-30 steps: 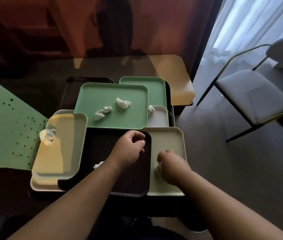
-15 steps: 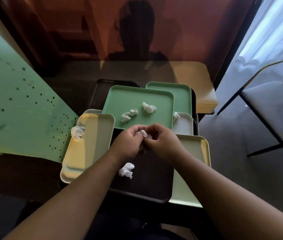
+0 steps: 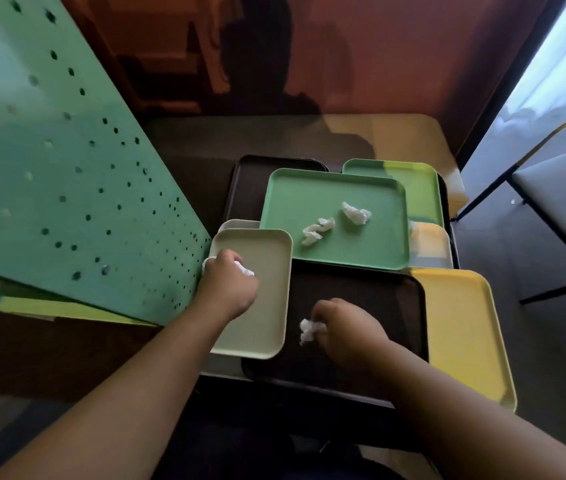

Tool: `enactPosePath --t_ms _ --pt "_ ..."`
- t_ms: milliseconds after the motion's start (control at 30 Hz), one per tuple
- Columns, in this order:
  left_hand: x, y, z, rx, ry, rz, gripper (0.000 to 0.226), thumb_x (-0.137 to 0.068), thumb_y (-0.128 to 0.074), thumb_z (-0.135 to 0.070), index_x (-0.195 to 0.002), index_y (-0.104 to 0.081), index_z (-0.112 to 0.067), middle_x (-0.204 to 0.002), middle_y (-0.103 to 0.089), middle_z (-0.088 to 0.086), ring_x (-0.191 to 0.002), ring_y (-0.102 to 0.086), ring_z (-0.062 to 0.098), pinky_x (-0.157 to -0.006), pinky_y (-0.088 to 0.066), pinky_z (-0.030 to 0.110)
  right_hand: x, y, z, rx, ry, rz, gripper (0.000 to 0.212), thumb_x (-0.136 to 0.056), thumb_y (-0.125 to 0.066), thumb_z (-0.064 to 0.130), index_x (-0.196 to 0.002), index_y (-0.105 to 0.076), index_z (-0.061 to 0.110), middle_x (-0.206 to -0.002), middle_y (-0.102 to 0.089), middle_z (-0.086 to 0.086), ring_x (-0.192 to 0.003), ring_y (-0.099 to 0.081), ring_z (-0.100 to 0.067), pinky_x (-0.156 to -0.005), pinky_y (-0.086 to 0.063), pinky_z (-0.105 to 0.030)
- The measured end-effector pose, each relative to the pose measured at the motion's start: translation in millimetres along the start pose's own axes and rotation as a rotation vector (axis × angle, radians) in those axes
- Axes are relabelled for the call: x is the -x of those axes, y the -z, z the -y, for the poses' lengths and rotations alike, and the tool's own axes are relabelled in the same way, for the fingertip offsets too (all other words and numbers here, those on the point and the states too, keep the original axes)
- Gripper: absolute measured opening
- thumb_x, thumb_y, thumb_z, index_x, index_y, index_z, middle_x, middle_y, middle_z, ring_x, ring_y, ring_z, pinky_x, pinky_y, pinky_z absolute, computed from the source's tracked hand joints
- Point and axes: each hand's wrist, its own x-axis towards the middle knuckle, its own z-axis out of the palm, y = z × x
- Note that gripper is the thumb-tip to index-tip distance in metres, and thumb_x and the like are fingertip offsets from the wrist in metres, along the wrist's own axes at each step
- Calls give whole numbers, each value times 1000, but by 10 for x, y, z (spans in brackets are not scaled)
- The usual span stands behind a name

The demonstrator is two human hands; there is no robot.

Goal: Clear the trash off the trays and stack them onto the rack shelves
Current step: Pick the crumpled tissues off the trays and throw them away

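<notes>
Trash-clearing is underway, by my judgement early: no tray looks stacked on the green rack (image 3: 67, 168) at left. Left hand (image 3: 229, 285) clutches paper wads (image 3: 245, 270) over the near-left beige tray (image 3: 267, 306); right hand (image 3: 347, 332) pinches a wad (image 3: 309, 330) over the dark tray (image 3: 378, 296). Two wads (image 3: 337, 221) lie on the far green tray (image 3: 292, 202).

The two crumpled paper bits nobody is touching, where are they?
In the head view, both crumpled paper bits lie on the big green tray, behind the dark tray, beyond both hands.
</notes>
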Motion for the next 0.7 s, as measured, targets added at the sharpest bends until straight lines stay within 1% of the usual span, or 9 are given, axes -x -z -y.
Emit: enactPosePath --t_ms 100,200,300,367,433,500,600,667,700 --pt "-78 16 16 -343 -20 -17 72 -91 -62 -22 -152 -28 -6 -143 -44 20 -124 -52 36 -97 -48 43 -127 146 230 -354 -105 -237 22 -88 -73 44 -96 -63 27 -86 -70 4 -76 -65 -21 -66 -51 -33" --pt "-287 -31 72 -504 25 12 90 -88 -68 -15 -157 -12 -2 -150 -41 23 -128 -53 38 -101 -51 47 -242 294 439 -576 -100 -295 20 -89 -75 40 -94 -64 23 -77 -71 4 -65 -59 -14 -63 -49 -31" --pt "-471 -39 108 -572 108 43 73 -88 -62 -6 -153 -28 2 -147 -47 21 -128 -56 36 -99 -53 44 -326 352 570 -643 -97 -305 16 -91 -75 36 -92 -63 25 -73 -64 7 -62 -53 -8 -62 -46 -29" --pt "-521 -21 103 -592 174 88 52 -95 -52 -4 -146 -44 -2 -142 -52 16 -123 -59 34 -83 -50 40 -378 334 599 -669 -109 -299 16 -90 -76 35 -91 -63 26 -74 -64 8 -63 -53 -8 -65 -46 -30" --pt "-545 -10 105 -620 215 126 47 -99 -46 -6 -146 -44 -3 -143 -51 16 -124 -57 33 -75 -42 39 -414 310 595 -691 -126 -294 17 -89 -77 35 -93 -65 23 -75 -64 7 -65 -54 -9 -67 -47 -31" --pt "-554 -12 82 -713 173 147 49 -99 -45 -6 -148 -39 -2 -146 -47 17 -127 -54 34 -79 -46 40 -427 302 577 -701 -138 -294 19 -89 -77 36 -94 -66 22 -75 -64 7 -66 -54 -10 -67 -47 -31" --pt "-531 0 18 -839 87 177 53 -101 -41 -9 -153 -35 -5 -152 -38 18 -132 -47 34 -98 -48 42 -451 314 542 -724 -156 -302 18 -90 -76 35 -92 -66 21 -73 -62 9 -63 -52 -8 -66 -46 -30" --pt "-500 15 -79 -911 -5 144 51 -102 -46 -17 -151 -40 -7 -154 -37 18 -132 -46 34 -100 -47 41 -479 346 512 -752 -169 -319 15 -91 -76 33 -91 -65 23 -73 -62 10 -62 -52 -7 -64 -45 -27" --pt "-476 37 -158 -873 -68 104 47 -104 -46 -25 -148 -46 -7 -149 -43 18 -128 -50 33 -97 -49 41 -497 371 498 -771 -172 -334 14 -91 -76 32 -90 -65 24 -74 -64 9 -63 -54 -7 -64 -46 -27"
